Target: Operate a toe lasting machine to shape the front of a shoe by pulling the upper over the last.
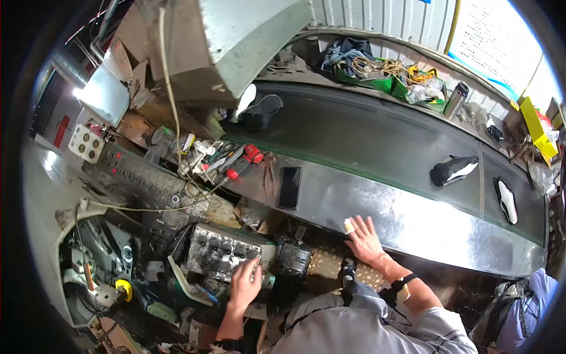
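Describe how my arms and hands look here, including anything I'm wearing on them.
Both hands are ungloved. Your right hand has a pale wrapping on what looks like the thumb, and a black band circles that forearm. Below your left hand, a dark band crosses the forearm. A grey short sleeve covers the right upper arm.

Ledge (348, 192), centre: smooth, glossy metal
Box (215, 253), lower left: rough, patchy
Shirt (354, 324), lower edge: matt cloth
Phone (289, 187): glossy

Silver-grey on the bench (354, 194), black on the phone (289, 187), black-and-white on the shoes (506, 200) at three o'clock, green on the crates (374, 84) at one.
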`<state>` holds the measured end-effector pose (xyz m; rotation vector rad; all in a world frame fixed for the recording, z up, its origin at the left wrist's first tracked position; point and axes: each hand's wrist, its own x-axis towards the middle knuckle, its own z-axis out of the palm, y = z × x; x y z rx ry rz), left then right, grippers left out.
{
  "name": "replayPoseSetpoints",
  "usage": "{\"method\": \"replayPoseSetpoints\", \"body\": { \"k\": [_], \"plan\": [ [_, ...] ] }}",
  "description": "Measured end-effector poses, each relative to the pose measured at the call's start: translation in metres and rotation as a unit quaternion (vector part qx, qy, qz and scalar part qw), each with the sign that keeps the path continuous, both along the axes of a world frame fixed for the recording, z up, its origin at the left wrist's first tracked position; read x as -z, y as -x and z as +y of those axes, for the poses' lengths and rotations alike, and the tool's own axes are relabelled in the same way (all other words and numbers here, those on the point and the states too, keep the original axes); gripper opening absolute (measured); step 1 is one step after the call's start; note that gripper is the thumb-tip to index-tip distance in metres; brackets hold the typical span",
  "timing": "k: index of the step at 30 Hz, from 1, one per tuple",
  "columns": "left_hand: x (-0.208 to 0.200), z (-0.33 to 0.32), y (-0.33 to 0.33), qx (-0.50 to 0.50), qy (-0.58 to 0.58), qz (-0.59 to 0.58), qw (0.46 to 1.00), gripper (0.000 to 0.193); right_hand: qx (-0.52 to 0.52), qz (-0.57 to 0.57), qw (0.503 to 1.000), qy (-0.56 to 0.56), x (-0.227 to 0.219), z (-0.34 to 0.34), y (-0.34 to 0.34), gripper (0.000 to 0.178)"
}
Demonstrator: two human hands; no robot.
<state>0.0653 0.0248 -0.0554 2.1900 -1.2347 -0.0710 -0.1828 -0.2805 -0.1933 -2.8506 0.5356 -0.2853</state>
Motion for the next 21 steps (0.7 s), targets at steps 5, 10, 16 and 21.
{"method": "replayPoseSetpoints", "body": {
  "k": [5,10,16,21],
  "plan": [
    [0.036,-0.063,-0.004,0.056,-0.059,0.086,0.993,0.03,0.0,0.033,0.999,-0.034,0.011,-0.057,0.07,0.076],
    [0.043,-0.161,-0.068,0.075,-0.027,0.126,0.989,0.035,0.016,0.0,0.997,-0.079,0.023,-0.061,0.07,0.076],
    [0.052,-0.334,-0.212,0.043,-0.006,0.116,0.992,0.046,0.154,-0.063,0.927,-0.337,0.003,-0.064,0.062,0.073],
    [0.097,-0.365,-0.398,0.099,-0.044,-0.232,0.967,0.08,0.341,-0.171,0.822,-0.424,-0.029,-0.087,-0.006,0.052]
  ]
}}
